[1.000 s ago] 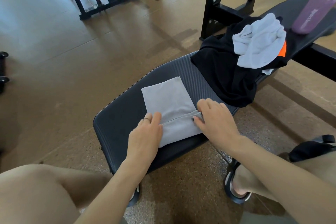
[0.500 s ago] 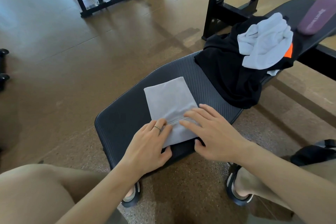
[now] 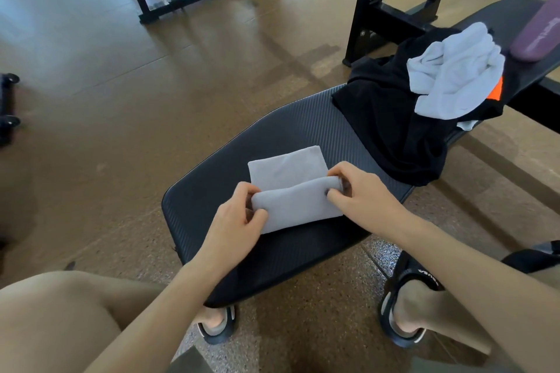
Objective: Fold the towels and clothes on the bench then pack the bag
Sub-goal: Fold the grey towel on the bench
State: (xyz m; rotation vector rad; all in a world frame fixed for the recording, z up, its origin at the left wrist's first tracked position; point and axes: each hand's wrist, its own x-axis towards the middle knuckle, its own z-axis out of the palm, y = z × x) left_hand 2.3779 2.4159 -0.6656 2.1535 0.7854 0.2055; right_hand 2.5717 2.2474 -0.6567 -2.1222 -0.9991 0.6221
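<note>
A grey towel lies partly folded on the near end of the black bench. Its near half is lifted and curled over toward the far half. My left hand pinches the left end of that raised fold. At the fold's right end, my right hand pinches the towel. Farther along the bench sits a crumpled black garment with an orange patch, and a bunched white towel rests on top of it. No bag is clearly in view.
A purple bottle lies on the bench's far end. Black rack uprights stand behind the bench and another frame sits on the brown floor at top left. My knees and sandalled feet flank the bench's near end.
Both hands went from pressing flat on the towel's near part to pinching its ends. They have lifted the near half up and over toward the far half.
</note>
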